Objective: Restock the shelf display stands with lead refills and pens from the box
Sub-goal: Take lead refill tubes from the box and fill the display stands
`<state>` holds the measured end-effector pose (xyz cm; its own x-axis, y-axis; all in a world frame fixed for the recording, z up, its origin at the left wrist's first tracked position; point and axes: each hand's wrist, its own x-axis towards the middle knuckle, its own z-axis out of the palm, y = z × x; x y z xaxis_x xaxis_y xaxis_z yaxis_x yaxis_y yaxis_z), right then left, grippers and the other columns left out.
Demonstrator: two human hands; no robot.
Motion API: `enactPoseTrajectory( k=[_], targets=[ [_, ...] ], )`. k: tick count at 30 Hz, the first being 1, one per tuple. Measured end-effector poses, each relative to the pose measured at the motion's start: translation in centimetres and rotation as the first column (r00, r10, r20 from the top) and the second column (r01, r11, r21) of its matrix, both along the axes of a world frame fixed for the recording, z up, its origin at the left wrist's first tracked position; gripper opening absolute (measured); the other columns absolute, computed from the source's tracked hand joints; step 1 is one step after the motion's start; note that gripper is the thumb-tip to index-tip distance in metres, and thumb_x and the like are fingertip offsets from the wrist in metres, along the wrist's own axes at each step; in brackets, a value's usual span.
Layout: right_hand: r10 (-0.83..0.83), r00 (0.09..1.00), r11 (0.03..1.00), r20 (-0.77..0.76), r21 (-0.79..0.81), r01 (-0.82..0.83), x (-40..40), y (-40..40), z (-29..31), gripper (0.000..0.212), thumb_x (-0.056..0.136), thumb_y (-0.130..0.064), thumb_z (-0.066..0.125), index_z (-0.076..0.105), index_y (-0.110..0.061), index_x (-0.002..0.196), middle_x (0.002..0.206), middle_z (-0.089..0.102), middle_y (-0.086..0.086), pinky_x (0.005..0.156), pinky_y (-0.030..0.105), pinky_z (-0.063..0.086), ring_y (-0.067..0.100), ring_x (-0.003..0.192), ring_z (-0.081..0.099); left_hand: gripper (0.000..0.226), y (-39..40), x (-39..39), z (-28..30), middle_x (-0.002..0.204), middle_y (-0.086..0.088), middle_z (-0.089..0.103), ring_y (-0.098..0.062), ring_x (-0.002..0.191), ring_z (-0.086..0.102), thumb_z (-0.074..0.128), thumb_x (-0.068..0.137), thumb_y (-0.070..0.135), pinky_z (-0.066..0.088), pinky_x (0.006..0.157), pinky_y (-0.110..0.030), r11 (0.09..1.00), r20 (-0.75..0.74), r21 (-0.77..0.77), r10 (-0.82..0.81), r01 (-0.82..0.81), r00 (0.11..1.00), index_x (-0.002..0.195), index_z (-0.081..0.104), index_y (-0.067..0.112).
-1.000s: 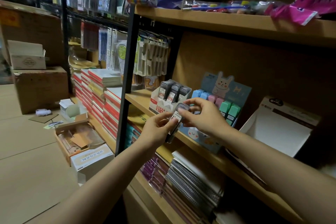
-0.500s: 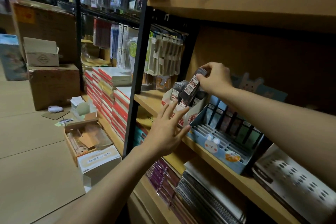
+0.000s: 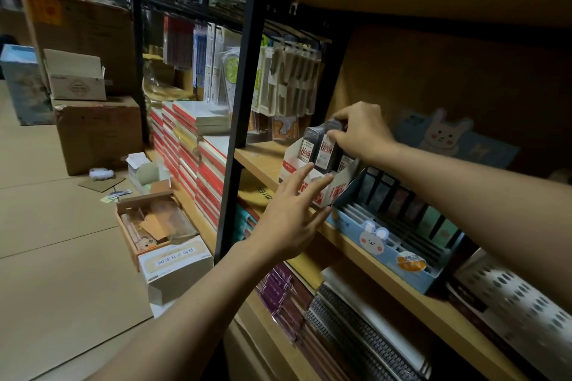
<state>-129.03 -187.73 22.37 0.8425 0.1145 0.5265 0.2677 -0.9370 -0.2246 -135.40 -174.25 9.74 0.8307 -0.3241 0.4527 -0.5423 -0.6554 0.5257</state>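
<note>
views: one, head-worn | faces: forward and down, angled rightward toward the wooden shelf | range: close, at arm's reach, both forearms entering from the bottom edge | left of the left hand: floor recedes | overlap: none

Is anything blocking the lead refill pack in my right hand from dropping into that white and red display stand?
Nothing visible blocks it. The right hand pinches the lead refill pack already partway into the white and red display stand, beside another pack. The left hand is spread open at the stand's front, not over its opening.
</note>
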Motion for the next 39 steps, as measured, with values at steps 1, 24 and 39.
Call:
enactPoseTrajectory(
  k=[1,24,39],
  targets=[
    [0.000,1.000,0.999,-0.009,-0.042,-0.001,-0.1,0.0,-0.4,0.024,0.088,-0.019,0.071,0.071,-0.010,0.110,0.108,0.068,0.009,0.081,0.036,0.056,0.022,0.096,0.063,0.060,0.0,0.0,0.0,0.160,0.013,-0.002,-0.017,0.148,-0.001,0.047,0.096,0.045,0.017,0.119,-0.044,1.000,-0.002,0.001,0.000,0.000,1.000,0.149,0.018,0.045],
    [0.298,0.945,0.841,0.134,0.432,-0.326,-16.8,1.4,-14.1,0.016,0.086,-0.002,0.062,0.067,-0.017,0.089,0.095,0.059,-0.006,0.070,0.008,0.046,-0.001,0.084,0.058,0.020,5.3,-8.9,-2.0,0.107,0.000,0.070,-0.010,0.097,0.065,0.060,0.094,0.022,0.052,0.087,-0.027,0.998,-0.359,-0.065,-0.047,0.026,0.932,0.111,0.067,0.014],
    [0.181,0.400,0.956,-0.898,0.066,-0.285,-24.2,4.8,-39.5,0.030,0.094,-0.023,0.061,0.065,-0.013,0.121,0.117,0.067,0.007,0.083,0.025,0.046,0.021,0.106,0.062,0.013,9.3,-26.5,-29.6,0.092,-0.018,0.068,-0.030,0.084,0.066,0.063,0.093,0.019,0.046,0.067,-0.028,0.678,-0.924,0.143,0.353,-0.721,0.148,0.089,0.066,0.008]
  ],
)
